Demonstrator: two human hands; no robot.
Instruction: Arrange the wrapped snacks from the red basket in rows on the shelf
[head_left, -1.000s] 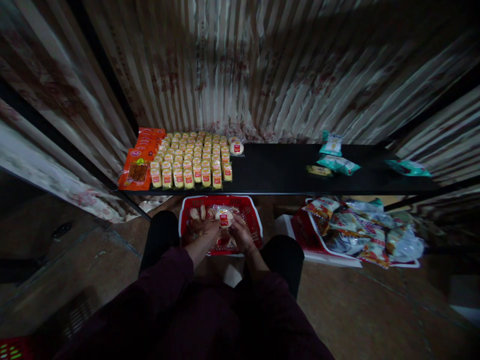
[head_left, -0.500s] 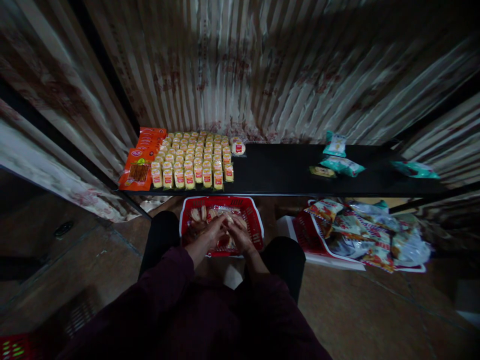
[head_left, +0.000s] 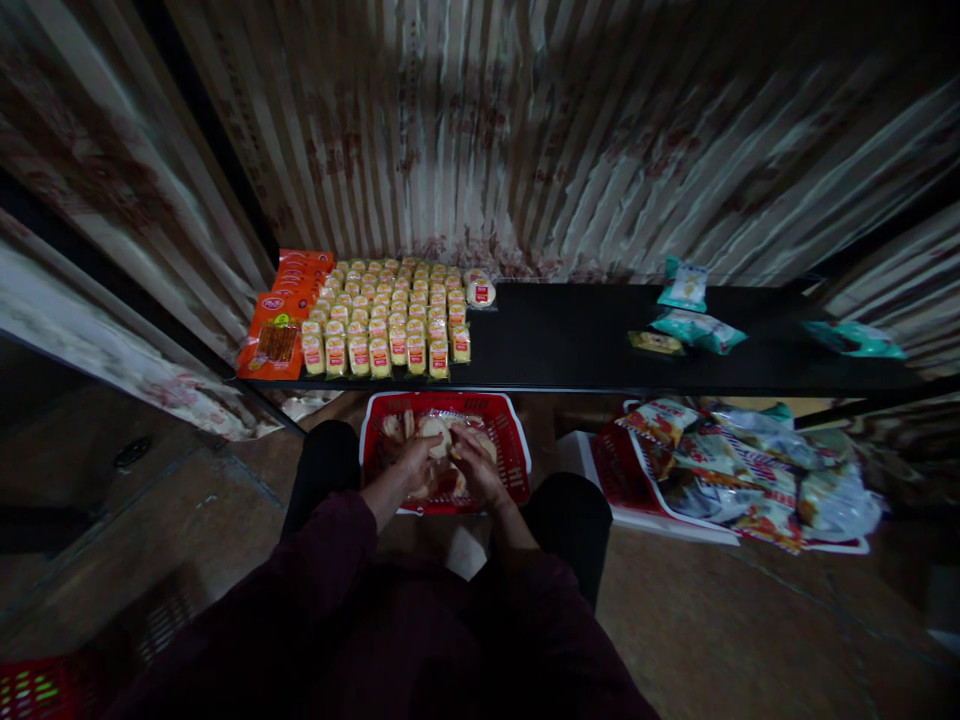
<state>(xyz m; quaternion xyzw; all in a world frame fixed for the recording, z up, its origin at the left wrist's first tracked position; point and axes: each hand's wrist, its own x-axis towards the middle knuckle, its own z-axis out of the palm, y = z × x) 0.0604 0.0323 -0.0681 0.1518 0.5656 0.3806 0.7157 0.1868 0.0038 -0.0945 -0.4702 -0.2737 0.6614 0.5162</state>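
Over a red basket with a white rim (head_left: pixel 522 430), both hands work among round, pale, plastic-wrapped cakes. My left hand (head_left: pixel 415 463) is closed on one wrapped round cake (head_left: pixel 434 434), held up near the basket's middle. My right hand (head_left: pixel 477 466) is beside it, fingers bent toward that cake; whether they grip anything is hard to see in the dim light. More wrapped cakes (head_left: pixel 396 426) lie in the basket, partly hidden by the hands. Above the basket, a black shelf (head_left: pixel 555 340) bears rows of small yellow wrapped cakes (head_left: pixel 386 320) and one round wrapped cake (head_left: pixel 481 290).
Orange snack packets (head_left: pixel 276 330) overlap at the shelf's left end. Teal packets (head_left: pixel 699 330) and a small yellowish packet (head_left: pixel 655 343) lie to the right. Below stands another red basket (head_left: pixel 628 460) heaped with bagged snacks (head_left: pixel 720 465). A dark metal post (head_left: pixel 217 130) rises at left.
My hands have moved apart from being close together, and a round wrapped cake now shows in my left hand. The view has shifted slightly.
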